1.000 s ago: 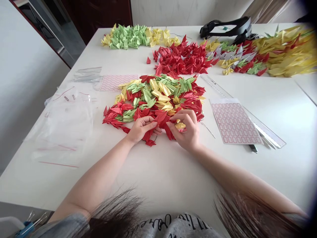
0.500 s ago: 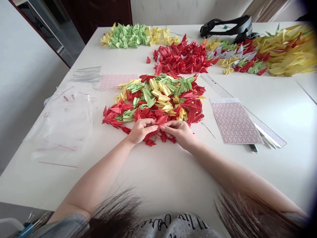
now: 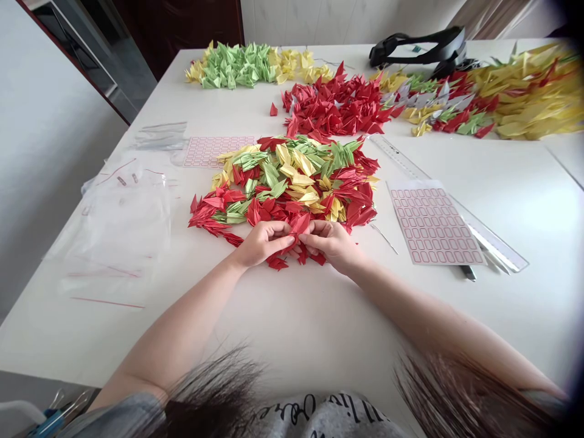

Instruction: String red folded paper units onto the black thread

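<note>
Between my two hands, at the near edge of a mixed pile, is a red origami paper crane [image 3: 299, 224]. My left hand [image 3: 263, 245] pinches its left side with thumb and fingers. On the other side my right hand [image 3: 333, 246] grips it the same way, the two thumbs a short gap apart. Around and behind my hands spreads the pile of folded paper cranes [image 3: 302, 163] in red, green and yellow. A few red ones lie partly hidden under my fingers. A thin needle-like wire [image 3: 384, 238] rests just right of the pile.
Clear plastic bags [image 3: 121, 225] lie at the left. A label sheet [image 3: 433, 225] overlaps a ruler [image 3: 497, 240] at the right; another label sheet [image 3: 214, 151] is behind. Farther back are red cranes [image 3: 337, 106], green cranes [image 3: 237, 67], yellow ones [image 3: 533, 91] and a black headband [image 3: 415, 50].
The red crane between my hands has tipped more upright and shows more of its face. My thumbs have moved slightly apart and down; the pile stays put.
</note>
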`<state>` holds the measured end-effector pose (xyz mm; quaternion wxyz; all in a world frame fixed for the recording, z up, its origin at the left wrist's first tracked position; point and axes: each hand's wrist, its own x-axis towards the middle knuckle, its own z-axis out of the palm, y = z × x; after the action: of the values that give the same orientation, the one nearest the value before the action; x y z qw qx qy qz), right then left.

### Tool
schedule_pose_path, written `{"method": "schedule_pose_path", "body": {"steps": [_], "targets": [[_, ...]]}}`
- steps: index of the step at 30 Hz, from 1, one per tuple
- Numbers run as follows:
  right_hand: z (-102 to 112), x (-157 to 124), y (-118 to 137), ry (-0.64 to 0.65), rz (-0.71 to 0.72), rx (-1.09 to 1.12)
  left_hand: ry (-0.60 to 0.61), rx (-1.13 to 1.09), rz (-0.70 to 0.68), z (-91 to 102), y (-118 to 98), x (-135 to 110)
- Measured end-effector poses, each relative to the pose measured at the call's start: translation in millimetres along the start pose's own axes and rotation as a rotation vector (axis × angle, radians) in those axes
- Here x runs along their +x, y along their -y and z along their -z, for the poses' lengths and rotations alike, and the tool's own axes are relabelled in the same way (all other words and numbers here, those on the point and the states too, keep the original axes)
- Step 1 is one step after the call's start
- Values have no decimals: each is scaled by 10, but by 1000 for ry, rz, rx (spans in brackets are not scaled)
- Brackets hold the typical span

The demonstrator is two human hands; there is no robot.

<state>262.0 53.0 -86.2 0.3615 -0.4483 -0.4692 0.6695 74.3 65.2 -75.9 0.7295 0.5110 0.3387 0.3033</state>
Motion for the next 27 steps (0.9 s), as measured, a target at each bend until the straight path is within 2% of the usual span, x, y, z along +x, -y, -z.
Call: {"method": "schedule_pose_path", "body": {"steps": [5,11,16,23,27], "targets": [[10,-21,37,7,1,-41,-31,32,73,30,3,12],[28,-22,80,28,-48,-31,-27,-47,136,81,8,7],[34,-19,76,7,-62,-67,0,-10,93,89,36,-5],[-44,-87,134,-52,-1,-116,-14,197,-13,97,38,11],[-54,-94,126,-54,21,-137,-46,141,-61,92,41,22]]}}
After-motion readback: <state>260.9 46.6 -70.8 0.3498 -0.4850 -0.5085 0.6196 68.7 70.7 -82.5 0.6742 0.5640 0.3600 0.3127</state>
